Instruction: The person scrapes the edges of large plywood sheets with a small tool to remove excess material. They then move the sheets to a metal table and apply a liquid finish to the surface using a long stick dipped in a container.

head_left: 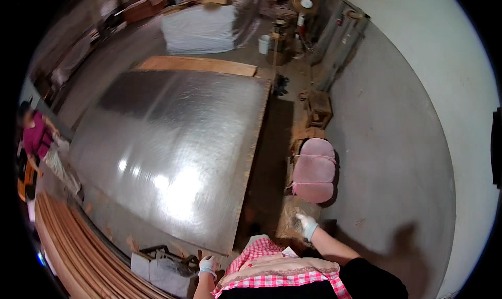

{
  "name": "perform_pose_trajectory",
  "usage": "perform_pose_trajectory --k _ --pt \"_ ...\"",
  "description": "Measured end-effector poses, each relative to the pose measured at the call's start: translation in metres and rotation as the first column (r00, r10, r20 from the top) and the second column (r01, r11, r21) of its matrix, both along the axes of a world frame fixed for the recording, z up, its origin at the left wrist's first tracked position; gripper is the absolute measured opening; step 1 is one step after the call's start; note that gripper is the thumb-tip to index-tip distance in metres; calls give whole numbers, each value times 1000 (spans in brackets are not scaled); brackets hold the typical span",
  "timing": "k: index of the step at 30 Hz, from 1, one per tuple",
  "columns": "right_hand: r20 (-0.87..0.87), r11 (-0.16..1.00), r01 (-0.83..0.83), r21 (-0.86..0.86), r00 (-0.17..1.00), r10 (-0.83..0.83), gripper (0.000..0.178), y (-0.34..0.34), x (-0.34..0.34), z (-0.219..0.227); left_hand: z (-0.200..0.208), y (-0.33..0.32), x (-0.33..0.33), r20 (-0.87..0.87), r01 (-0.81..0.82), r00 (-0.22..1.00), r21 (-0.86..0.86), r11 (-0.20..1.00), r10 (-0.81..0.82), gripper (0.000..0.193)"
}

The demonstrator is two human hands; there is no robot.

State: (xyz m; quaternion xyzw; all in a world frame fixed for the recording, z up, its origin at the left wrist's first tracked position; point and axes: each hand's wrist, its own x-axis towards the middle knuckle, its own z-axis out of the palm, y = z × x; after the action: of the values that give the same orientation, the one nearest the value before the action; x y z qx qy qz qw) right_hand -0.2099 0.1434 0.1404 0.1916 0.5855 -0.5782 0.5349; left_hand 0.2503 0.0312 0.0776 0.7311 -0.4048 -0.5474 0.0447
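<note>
My left hand (208,264), in a white glove, is beside the near corner of a large shiny grey sheet-topped table (172,137). Its fingers look curled, and a small brown upright piece (199,254) shows next to them; what they hold, if anything, is hidden. On the right my right hand (307,226), also gloved, reaches over a dusty tan box-like surface (293,211). Its fingers are partly stretched toward that surface, and nothing shows in them. Just beyond it lies a pink cushion (315,171) tied with pink cord. A pink checked apron (282,275) covers my front.
Stacked brown wood strips (78,241) lie at the lower left, near a grey block-shaped thing (162,273). A person (42,142) in a magenta top stands at the left. A wall (392,137) bounds the right side. A wrapped white stack (201,29) and bucket (264,44) stand farther off.
</note>
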Motion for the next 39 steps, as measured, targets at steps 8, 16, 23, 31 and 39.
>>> perform_pose_trajectory --k 8,16,23,31,39 --pt "277 990 131 -61 955 -109 12 -49 -44 -6 -47 -112 -16 -116 -388 922 -302 871 370 41" --pt "125 999 -15 -29 992 19 18 -203 -184 -25 -48 -190 -119 79 -561 792 -294 774 605 39" --pt "70 920 -294 -260 944 321 25 -381 -232 26 3 -303 -247 155 -279 919 -397 874 363 41" --pt "139 996 -17 -87 990 29 16 -482 -467 -44 15 -421 -425 -31 -387 897 -538 749 441 36" --pt "-99 993 -3 121 995 15 20 -619 -694 -66 -22 -471 -577 263 -407 810 -390 826 523 38"
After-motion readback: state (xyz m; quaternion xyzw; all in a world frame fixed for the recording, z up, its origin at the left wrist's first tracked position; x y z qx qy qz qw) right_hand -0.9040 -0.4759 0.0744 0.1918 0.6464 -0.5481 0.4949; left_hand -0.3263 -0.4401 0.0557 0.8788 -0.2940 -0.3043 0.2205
